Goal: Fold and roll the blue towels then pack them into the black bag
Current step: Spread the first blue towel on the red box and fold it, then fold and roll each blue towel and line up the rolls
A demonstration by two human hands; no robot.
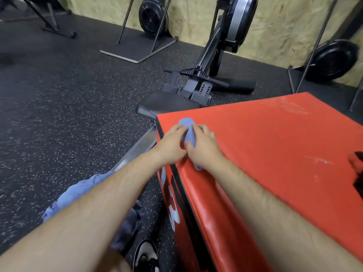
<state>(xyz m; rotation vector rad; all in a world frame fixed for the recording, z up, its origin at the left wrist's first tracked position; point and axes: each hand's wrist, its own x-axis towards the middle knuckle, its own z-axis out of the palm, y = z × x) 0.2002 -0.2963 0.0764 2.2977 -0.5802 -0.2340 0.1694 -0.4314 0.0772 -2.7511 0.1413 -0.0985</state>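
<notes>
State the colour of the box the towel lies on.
The box is red; head view.

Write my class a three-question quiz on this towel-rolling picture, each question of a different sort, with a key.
1. True or false: both the left hand and the right hand hold the rolled blue towel.
2. The rolled towel rests on: A) a bench B) the red padded box C) a chair.
3. Fill in: the other blue towels lie heaped on the ____, left of the box.
Key: 1 true; 2 B; 3 floor.
</notes>
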